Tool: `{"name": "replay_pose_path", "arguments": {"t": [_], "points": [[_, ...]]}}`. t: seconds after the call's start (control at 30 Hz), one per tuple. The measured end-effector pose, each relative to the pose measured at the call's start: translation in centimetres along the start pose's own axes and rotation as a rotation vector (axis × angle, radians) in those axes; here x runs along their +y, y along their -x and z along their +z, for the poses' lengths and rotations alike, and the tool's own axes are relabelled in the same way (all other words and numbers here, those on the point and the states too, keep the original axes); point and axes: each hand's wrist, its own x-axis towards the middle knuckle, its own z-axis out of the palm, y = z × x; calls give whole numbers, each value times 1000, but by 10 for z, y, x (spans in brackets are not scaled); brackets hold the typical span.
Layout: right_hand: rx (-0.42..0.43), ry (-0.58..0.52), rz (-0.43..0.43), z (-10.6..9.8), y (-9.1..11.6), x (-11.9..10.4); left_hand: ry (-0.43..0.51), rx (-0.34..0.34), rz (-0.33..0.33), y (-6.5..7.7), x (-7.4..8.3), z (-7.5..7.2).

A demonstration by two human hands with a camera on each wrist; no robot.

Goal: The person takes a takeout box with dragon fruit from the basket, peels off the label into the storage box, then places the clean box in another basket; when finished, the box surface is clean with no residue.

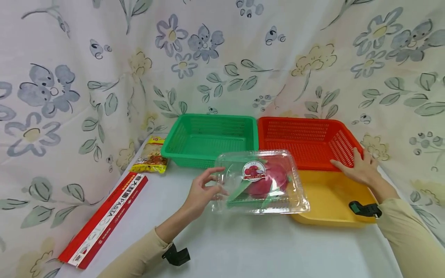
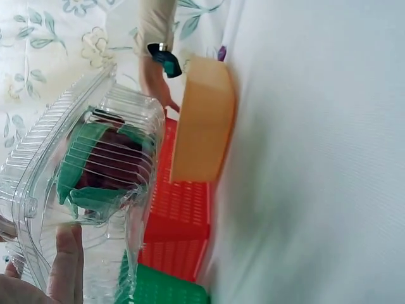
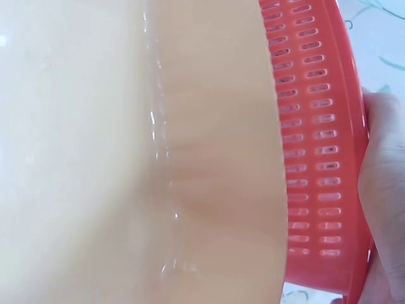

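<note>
Left hand: pinches the left edge of a clear plastic box, maybe because the edge is easy to grab.
Clear plastic box: in the middle of the frame, up above the table, with a round pink and green fruit inside.
Right hand: grips the right rim of a red plastic basket, perhaps to steady it.
Neighbours: a green plastic basket sits just left; a yellow plastic tub is lower right, likely for easy reach.
Table: white.
Room: flowery cloth hangs behind.
</note>
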Motion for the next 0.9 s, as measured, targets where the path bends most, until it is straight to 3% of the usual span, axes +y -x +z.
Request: {"name": "replay_pose_path", "arguments": {"t": [0.23,0.73,0.9], "points": [[6,-3,-1,0,-2,1,-34,-3,-3,21,-15,-23],[19,-1,2,5,-1,1,-45,-11,-35,19,-40,-37],[25,-3,1,4,-1,1,-48,24,-61,18,-45,-41]]}}
